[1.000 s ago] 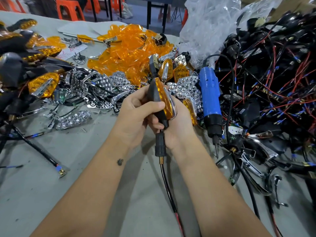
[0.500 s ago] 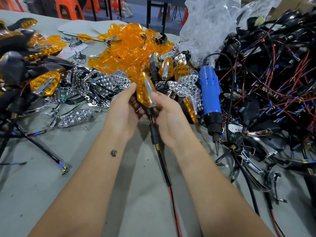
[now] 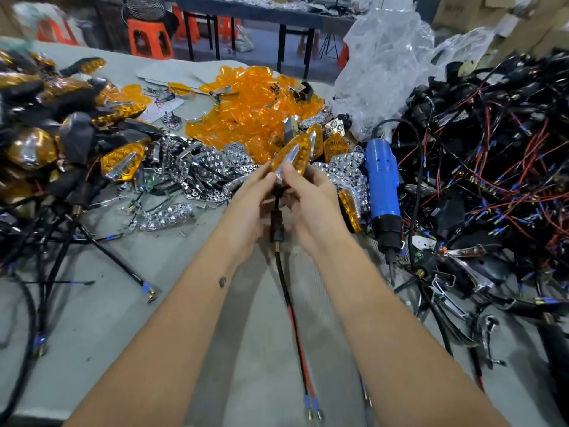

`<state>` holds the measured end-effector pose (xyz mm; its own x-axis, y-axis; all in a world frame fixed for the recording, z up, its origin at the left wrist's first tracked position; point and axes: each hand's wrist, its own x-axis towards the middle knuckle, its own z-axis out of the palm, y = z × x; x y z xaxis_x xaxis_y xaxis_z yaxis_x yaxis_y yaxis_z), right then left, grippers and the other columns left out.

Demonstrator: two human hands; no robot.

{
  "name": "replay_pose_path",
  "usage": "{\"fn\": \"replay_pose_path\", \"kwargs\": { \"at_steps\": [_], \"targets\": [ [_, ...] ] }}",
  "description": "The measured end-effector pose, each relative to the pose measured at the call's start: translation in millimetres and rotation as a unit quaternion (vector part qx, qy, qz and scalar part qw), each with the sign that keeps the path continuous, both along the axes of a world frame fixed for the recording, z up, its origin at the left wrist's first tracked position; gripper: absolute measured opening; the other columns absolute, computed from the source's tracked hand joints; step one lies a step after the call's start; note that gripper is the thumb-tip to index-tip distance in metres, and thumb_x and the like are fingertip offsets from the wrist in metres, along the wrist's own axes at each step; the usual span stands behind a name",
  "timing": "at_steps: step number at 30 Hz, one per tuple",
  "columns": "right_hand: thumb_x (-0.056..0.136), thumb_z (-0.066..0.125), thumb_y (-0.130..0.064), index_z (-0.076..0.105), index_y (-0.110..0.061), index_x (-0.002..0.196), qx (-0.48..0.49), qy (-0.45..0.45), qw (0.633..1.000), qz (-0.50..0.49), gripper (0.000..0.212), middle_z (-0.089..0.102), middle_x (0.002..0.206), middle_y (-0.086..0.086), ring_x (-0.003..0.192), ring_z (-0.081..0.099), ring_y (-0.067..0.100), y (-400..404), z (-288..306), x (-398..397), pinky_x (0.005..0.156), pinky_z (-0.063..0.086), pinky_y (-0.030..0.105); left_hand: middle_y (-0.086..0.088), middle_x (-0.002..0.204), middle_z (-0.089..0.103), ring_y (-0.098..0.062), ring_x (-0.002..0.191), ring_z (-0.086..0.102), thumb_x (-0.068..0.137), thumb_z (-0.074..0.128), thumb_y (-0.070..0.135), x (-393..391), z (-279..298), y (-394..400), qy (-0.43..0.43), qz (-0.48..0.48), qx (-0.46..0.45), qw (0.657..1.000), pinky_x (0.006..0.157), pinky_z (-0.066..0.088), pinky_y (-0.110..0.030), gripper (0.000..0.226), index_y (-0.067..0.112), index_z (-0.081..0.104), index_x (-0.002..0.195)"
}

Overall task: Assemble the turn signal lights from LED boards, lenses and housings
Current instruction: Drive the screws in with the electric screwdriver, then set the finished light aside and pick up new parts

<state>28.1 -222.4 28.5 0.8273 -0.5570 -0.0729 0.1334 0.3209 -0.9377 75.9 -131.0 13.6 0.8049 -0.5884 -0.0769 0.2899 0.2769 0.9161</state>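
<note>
- Step in hand: closing up or checking one turn signal light [image 3: 291, 157]. Amber lens with chrome centre strip sits on its black housing, stalk and cable [image 3: 288, 291] hanging down toward the near tabletop [image 3: 129, 322] edge.
- Left hand [image 3: 251, 208]: fingers curled round the unit's lower part and stalk, thumb pinching the lens's left edge.
- Right hand [image 3: 311, 204]: thumb and fingertips pinch the lens's lower right edge.
- Unit held above the tabletop, just left of the blue electric screwdriver [image 3: 383, 186], in front of the loose amber lens pile [image 3: 252, 118].
- Next, my read: confirm lens seated all round, then reach right for the screwdriver to fasten it, or drop it on the finished pile [image 3: 46, 127] far left of the screwdriver.
- Versus half a second back: lens tip now leans toward the screwdriver rather than upright; grip looks unchanged. One second back it was edge-on, housing side to the left.
</note>
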Motion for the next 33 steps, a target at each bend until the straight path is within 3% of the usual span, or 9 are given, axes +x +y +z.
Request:
{"fn": "replay_pose_path", "kwargs": {
  "at_steps": [3,5,8,11,15,18,23,26,33],
  "targets": [
    [0.092,0.072,-0.021,0.064,-0.008,0.113,-0.064,-0.008,0.998,0.004,0.027,0.072,0.099,0.005,0.084,0.070,0.017,8,14,9,0.068,0.055,0.029,0.007,0.080,0.073,-0.008,0.059,0.064,0.101,0.047,0.043,6,11,18,-0.008,-0.014,0.070,0.997,0.047,0.046,-0.021,0.030,0.025,0.071,0.099],
    [0.092,0.071,-0.026,0.065,-0.012,0.109,-0.107,-0.006,0.994,0.013,0.023,0.072,0.095,0.002,0.080,0.070,0.016,21,21,18,0.068,0.056,0.029,0.004,0.075,0.070,-0.008,0.049,0.053,0.101,0.046,0.047,18,23,36,-0.013,-0.032,0.106,0.994,0.038,0.034,-0.017,0.034,0.024,0.069,0.091],
    [0.094,0.067,-0.036,0.065,-0.017,0.103,-0.121,0.006,0.992,0.045,0.021,0.070,0.091,0.002,0.077,0.065,0.022,49,26,36,0.073,0.054,0.038,0.003,0.062,0.056,-0.007,0.045,0.041,0.101,0.049,0.045,36,39,68,-0.057,-0.016,0.152,0.987,0.036,0.027,-0.017,0.035,0.020,0.062,0.080],
    [0.098,0.058,-0.039,0.063,-0.029,0.100,-0.128,0.033,0.987,0.090,0.012,0.067,0.095,-0.017,0.087,0.064,0.001,80,29,56,0.084,0.050,0.029,0.007,0.052,0.046,-0.012,0.048,0.039,0.101,0.054,0.031,54,49,102,-0.151,0.131,0.226,0.953,0.046,0.031,-0.021,0.039,0.017,0.063,0.066],
    [0.101,0.052,-0.032,0.062,-0.027,0.107,-0.154,0.043,0.973,0.164,0.012,0.063,0.100,-0.011,0.092,0.058,0.013,113,26,71,0.068,0.040,0.024,0.009,0.062,0.053,-0.012,0.059,0.047,0.101,0.051,0.026,79,67,143,-0.287,0.244,0.363,0.852,0.065,0.038,-0.031,0.026,0.012,0.073,0.100],
    [0.100,0.053,-0.033,0.063,-0.029,0.105,-0.180,0.071,0.960,0.202,0.012,0.064,0.119,0.000,0.094,0.060,0.017,123,26,75,0.070,0.043,0.025,-0.003,0.099,0.070,-0.022,0.089,0.064,0.101,0.051,0.030,98,79,163,-0.342,0.336,0.427,0.767,0.077,0.048,-0.034,0.029,0.015,0.069,0.118],
    [0.101,0.052,-0.030,0.066,-0.026,0.096,-0.219,0.085,0.945,0.226,0.016,0.066,0.093,-0.004,0.055,0.056,0.003,115,21,67,0.052,0.040,0.016,-0.009,0.137,0.055,-0.035,0.134,0.033,0.098,0.053,0.028,124,59,177,-0.400,0.371,0.609,0.576,0.108,0.029,-0.052,0.041,0.026,0.054,0.139],
    [0.101,0.050,-0.028,0.067,-0.026,0.098,-0.254,0.090,0.937,0.223,0.017,0.068,0.091,-0.004,0.060,0.058,0.005,103,14,55,0.058,0.042,0.019,-0.006,0.147,0.045,-0.030,0.144,0.019,0.094,0.056,0.023,117,37,156,-0.416,0.358,0.593,0.589,0.113,0.015,-0.053,0.041,0.028,0.057,0.134],
    [0.096,0.051,-0.010,0.069,-0.020,0.089,-0.323,0.075,0.937,0.107,0.022,0.066,0.082,-0.005,0.083,0.062,0.019,54,3,21,0.079,0.052,0.036,0.007,0.125,0.063,-0.024,0.131,0.034,0.079,0.033,0.016,49,7,50,-0.464,0.279,0.407,0.735,0.102,0.020,-0.037,0.047,0.028,0.076,0.095]
  ]
}}
